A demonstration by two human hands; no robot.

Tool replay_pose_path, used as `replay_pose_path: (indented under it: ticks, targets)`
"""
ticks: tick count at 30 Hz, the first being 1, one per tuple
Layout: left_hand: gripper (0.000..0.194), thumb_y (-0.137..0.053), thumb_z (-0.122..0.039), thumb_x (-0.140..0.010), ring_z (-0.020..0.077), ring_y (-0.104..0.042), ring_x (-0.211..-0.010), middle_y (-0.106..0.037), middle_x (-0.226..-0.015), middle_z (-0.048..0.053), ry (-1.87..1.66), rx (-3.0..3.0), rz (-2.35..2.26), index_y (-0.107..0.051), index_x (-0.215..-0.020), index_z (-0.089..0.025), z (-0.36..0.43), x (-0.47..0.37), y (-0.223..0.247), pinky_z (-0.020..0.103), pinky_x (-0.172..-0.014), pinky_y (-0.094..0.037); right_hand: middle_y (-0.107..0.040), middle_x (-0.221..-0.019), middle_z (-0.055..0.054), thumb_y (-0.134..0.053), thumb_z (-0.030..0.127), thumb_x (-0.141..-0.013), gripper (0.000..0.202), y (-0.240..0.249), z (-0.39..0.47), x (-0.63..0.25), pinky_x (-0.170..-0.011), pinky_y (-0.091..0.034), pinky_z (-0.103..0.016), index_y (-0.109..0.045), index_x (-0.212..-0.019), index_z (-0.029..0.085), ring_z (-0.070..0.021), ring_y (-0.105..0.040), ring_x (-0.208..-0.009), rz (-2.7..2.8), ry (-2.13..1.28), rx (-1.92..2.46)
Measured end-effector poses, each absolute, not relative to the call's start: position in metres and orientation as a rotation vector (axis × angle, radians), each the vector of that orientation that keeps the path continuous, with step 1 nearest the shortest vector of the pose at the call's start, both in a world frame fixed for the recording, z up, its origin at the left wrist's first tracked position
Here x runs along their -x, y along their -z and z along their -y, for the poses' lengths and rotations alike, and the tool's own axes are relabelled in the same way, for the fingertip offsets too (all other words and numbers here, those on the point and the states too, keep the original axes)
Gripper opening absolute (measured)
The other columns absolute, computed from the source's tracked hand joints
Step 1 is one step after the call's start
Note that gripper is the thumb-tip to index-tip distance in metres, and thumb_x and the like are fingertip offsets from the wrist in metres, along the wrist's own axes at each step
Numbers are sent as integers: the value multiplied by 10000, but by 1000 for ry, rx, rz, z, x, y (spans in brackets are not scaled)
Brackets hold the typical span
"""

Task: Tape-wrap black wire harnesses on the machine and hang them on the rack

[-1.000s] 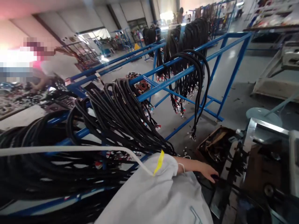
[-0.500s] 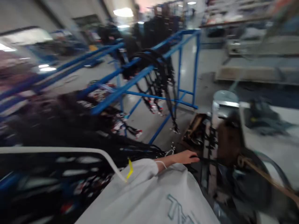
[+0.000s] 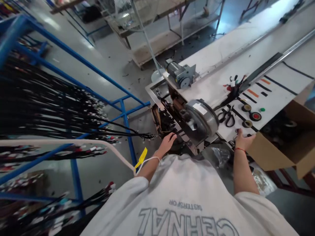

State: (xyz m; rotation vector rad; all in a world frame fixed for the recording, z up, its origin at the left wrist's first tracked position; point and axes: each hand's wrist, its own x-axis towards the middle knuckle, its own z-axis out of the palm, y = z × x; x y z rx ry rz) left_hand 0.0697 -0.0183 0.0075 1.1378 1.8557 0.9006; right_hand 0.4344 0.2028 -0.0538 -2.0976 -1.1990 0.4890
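My left hand (image 3: 167, 143) hangs in front of my body, beside the left end of the workbench, with its fingers curled together; whatever they may hold is hidden. At the near edge of the bench is my right hand (image 3: 242, 141), close to the cardboard box flap. Its fingers point at the white surface and it is too small to tell what they grip. Black scissors (image 3: 227, 118) lie just beyond it, beside tape rolls (image 3: 247, 124). Between my hands stands a round metal machine (image 3: 203, 118). A dark cable bundle (image 3: 231, 95) with connectors lies on the bench.
A blue rack (image 3: 125, 114) holding many black cables (image 3: 61, 105) stands at left. An open cardboard box (image 3: 270, 154) is at right. A motor (image 3: 177, 72) sits on the bench's far left corner. Another table (image 3: 157, 49) stands behind.
The view has swung right, from the rack to the bench. My right hand has come into view at the bench edge. My left hand now appears beside the bench end.
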Motion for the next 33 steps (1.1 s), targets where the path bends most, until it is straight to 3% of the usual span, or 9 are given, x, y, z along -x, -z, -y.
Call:
replay_pose_path:
  ticks: [10,18,21,23,25,26,29,33]
  targets:
    - [631,-477,-806,-766,83,-306,-493,-312,-537,-75,-1043,-734,-1478,-478,-687,-180,-3,-89,4,232,-507,-297,-337,-1459,-313,-636,561,-807,947,43,-197,-428,-1128,-267,-529,-266,-1460,-17,-392,-312,-1377,1102,-517,2167]
    - [638,-593,-790,-707,71,-361,-475,-363,-511,-71,-1163,-634,-1463,-548,-698,-154,-5,-84,11,221,-499,-354,-348,-1464,-287,-548,613,-853,912,51,-198,-432,-1133,-260,-517,-262,-1464,0,-373,-316,-1381,1149,-491,2117]
    - [648,-603,-757,-739,125,-557,-623,-587,-680,13,-1157,-695,-1460,-646,-914,-134,-9,-79,11,262,-634,-488,-345,-1469,-279,-532,591,-865,900,53,-199,-433,-1149,-235,-495,-246,-1468,-11,-357,-319,-1383,1152,-493,2114]
    - [734,-575,-743,-779,199,-642,-921,-662,-1065,107,-1253,-756,-1508,-578,-1238,-171,-19,-78,8,336,-827,-524,-330,-1473,-290,-523,592,-868,905,53,-199,-433,-1154,-221,-495,-236,-1468,-21,-360,-307,-1390,1148,-491,2124]
    - [830,-559,-724,-809,259,-526,-1247,-478,-1428,143,-1366,-879,-1543,-371,-1458,-242,-35,-81,1,413,-1019,-447,-323,-1471,-296,-508,604,-872,901,52,-199,-433,-1150,-225,-510,-235,-1467,-15,-370,-293,-1395,1148,-495,2126]
    - [863,-555,-721,-814,275,-435,-1348,-382,-1513,139,-1401,-962,-1539,-301,-1498,-261,-45,-84,-4,438,-1086,-387,-324,-1468,-298,-500,609,-874,895,51,-198,-432,-1144,-233,-522,-237,-1467,-8,-376,-289,-1396,1146,-501,2128]
    - [872,-511,-743,-820,285,-321,-1432,-364,-1536,134,-1437,-1158,-1481,-311,-1503,-238,-68,-94,-19,443,-1173,-272,-342,-1449,-307,-485,607,-881,882,47,-196,-429,-1123,-263,-548,-235,-1469,-2,-390,-305,-1383,1130,-521,2146]
    - [793,-458,-720,-864,278,-364,-1402,-440,-1475,136,-1386,-1198,-1536,-385,-1462,-204,-73,-104,-28,426,-1163,-312,-353,-1438,-314,-500,614,-866,896,43,-194,-425,-1107,-283,-556,-252,-1463,-6,-395,-332,-1363,1125,-507,2153]
